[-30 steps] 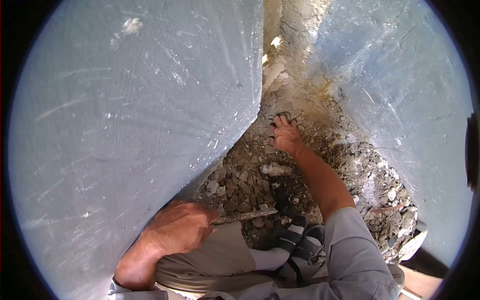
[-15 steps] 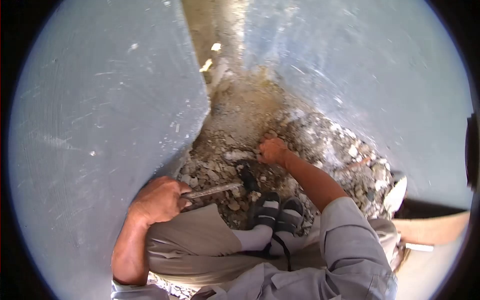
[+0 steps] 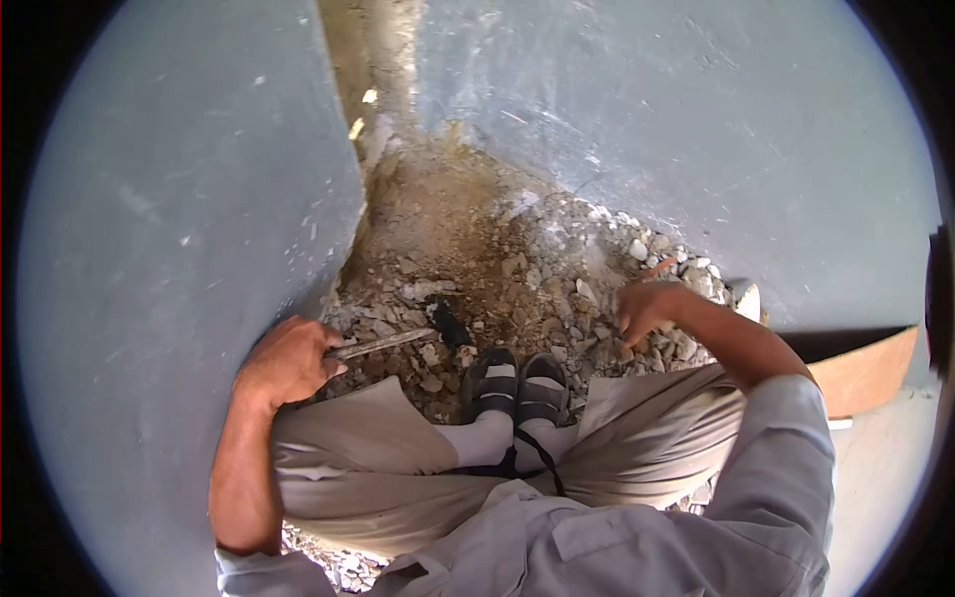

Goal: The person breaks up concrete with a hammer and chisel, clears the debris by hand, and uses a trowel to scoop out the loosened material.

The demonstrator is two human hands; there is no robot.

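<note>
My left hand is wrapped round the handle of a hammer, whose dark head rests on the rubble in front of my feet. On the right, my right hand hangs low over loose stones, fingers bent downward and drawn together. Whatever those fingers hold, if anything, is too small to make out. Broken rubble and brown soil lie between the two hands.
Grey painted wall surfaces rise at the left and at the upper right. My sandalled feet stand side by side on the rubble. A curved brown panel is at the right edge, near a reddish piece among stones.
My right hand has moved right and slightly down, from the soil at the centre to the stones at the right. My left hand still grips the hammer. The view has shifted a little.
</note>
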